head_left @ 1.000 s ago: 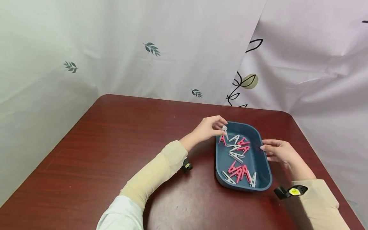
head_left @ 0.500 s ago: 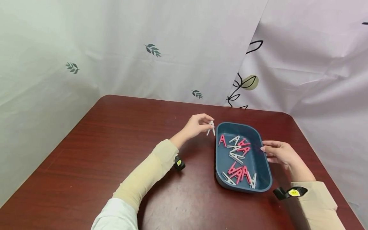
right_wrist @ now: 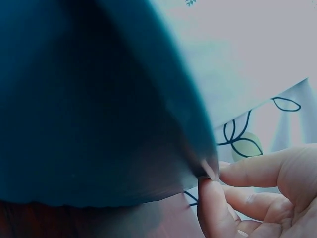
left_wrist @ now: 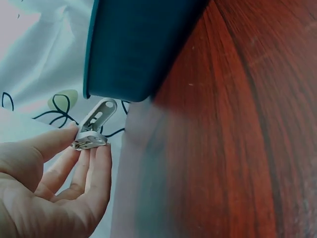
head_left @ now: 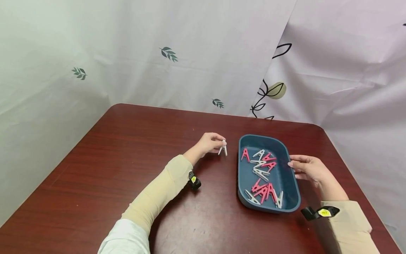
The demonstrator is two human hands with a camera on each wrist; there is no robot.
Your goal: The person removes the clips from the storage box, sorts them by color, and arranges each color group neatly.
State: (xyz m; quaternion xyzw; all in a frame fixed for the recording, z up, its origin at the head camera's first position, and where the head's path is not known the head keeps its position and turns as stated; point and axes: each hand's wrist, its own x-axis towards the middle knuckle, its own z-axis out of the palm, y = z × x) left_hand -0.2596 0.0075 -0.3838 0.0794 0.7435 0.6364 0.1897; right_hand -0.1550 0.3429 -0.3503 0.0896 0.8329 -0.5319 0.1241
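Note:
In the head view my left hand pinches a white clothespin between thumb and fingertips, just above the table to the left of a dark blue plastic tray. The left wrist view shows that clothespin held by one handle end, its legs pointing away from the fingers. With its thumb at the rim and its fingers along the outside, my right hand holds the tray's right wall. Inside the tray lie several white clothespins and several pink clothespins, loosely scattered.
The reddish-brown wooden table has rounded far corners. Behind it and at both sides hangs a pale curtain with leaf prints. The tray stands toward the table's right side.
The left hand has lifted the white clothespin out of the tray, carried it left over the rim, and then lowered it toward the table. The right hand and tray stay put.

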